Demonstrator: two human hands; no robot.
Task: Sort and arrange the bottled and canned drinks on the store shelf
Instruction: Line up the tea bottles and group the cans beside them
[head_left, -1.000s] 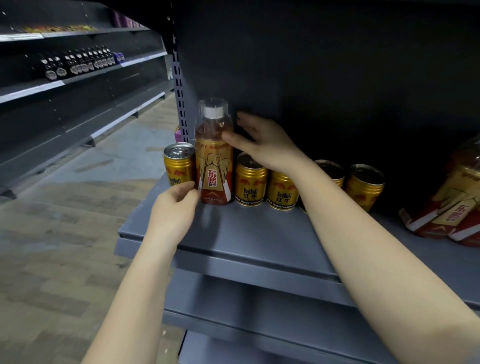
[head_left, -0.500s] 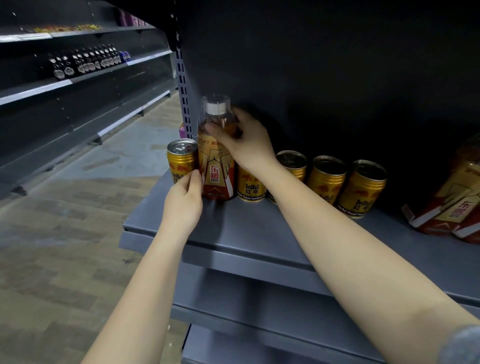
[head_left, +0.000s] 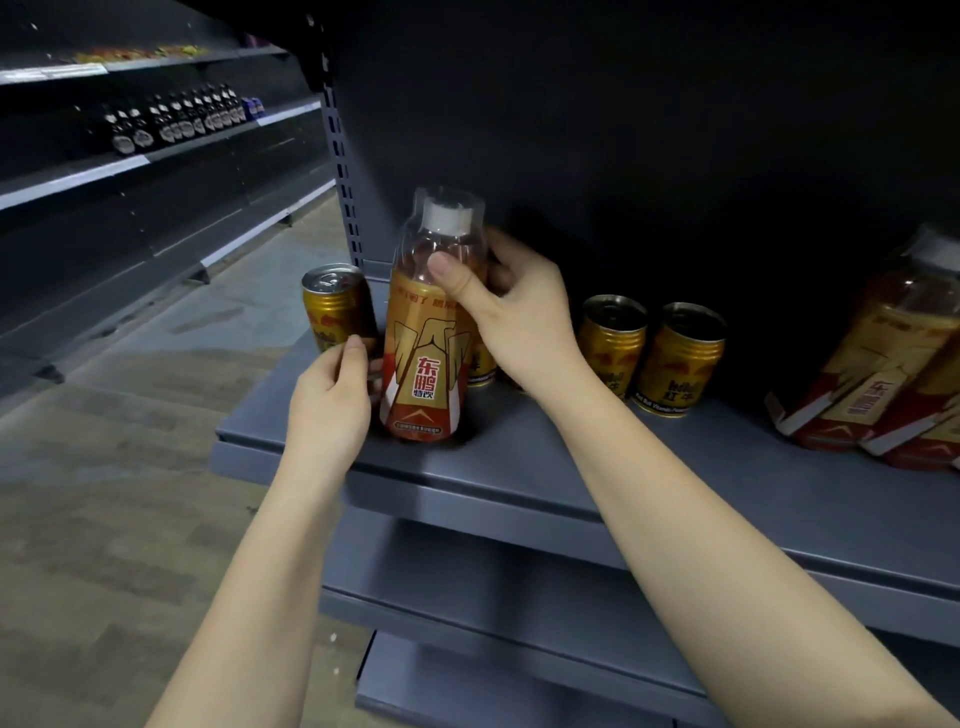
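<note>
right hand (head_left: 511, 312) grip on bottle (head_left: 428, 332)

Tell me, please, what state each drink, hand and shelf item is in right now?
Bottle: upright on the shelf, capped, gripped near the neck.
Right hand: grips the bottle.
Left hand: at the left can, grip unclear.
Left can: upright, sealed.
Two right cans: upright, sealed.
Far-right bottles: leaning.
</note>
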